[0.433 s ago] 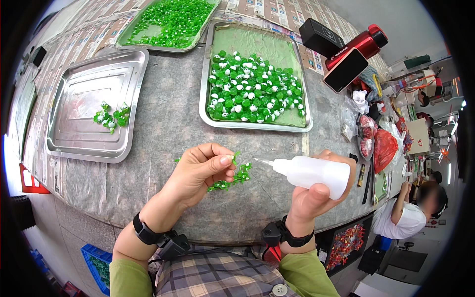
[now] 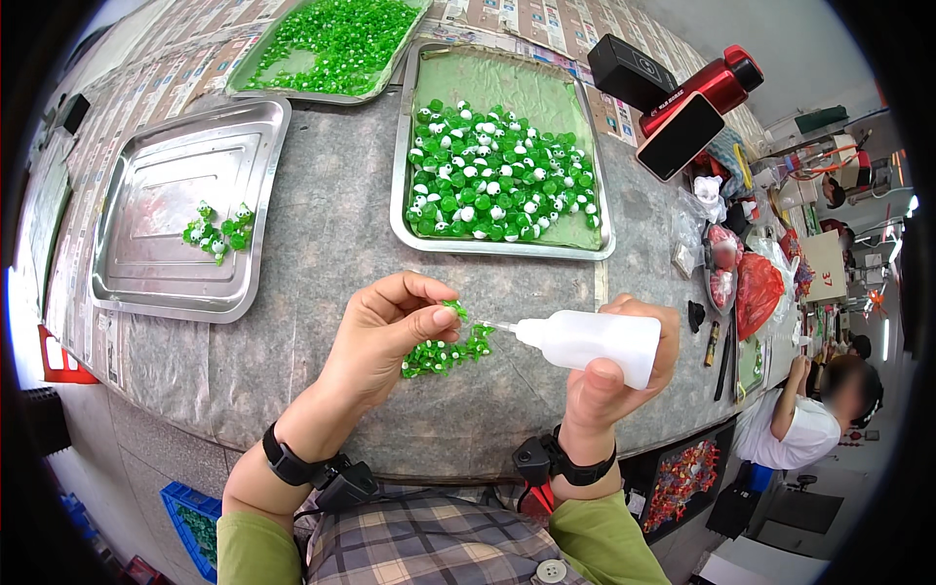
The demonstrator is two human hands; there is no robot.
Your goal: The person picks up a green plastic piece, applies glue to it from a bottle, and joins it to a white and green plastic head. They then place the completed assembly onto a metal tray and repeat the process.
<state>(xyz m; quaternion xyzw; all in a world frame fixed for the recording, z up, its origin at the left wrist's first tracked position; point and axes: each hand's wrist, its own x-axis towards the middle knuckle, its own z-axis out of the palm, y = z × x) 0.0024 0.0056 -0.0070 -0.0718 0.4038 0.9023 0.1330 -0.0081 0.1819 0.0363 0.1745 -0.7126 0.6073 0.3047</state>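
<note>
A small green plastic piece [image 2: 454,308] is pinched between the thumb and forefinger of my left hand [image 2: 380,336]. My right hand [image 2: 597,398] is wrapped round a white squeeze bottle [image 2: 603,347], tipped on its side. Its thin needle nozzle points left, and the tip is at or very close to the green piece; whether they touch I cannot tell. Below and beside my left fingers lies a small heap of green pieces with white spots [image 2: 450,355] on the grey table covering [image 2: 331,195].
Beyond my hands, a metal tray [image 2: 507,73] holds green-and-white beads. On the left, another tray [image 2: 146,185] has several joined green figures [image 2: 219,232]. A third tray [image 2: 292,83] of green pieces is farther back. At the right are a phone [image 2: 680,136], a red flask [image 2: 717,88] and a black box [image 2: 629,73].
My right hand has brought the bottle slightly left and down, so its nozzle has come up to the green piece. My left hand keeps its pinch and has barely moved.
</note>
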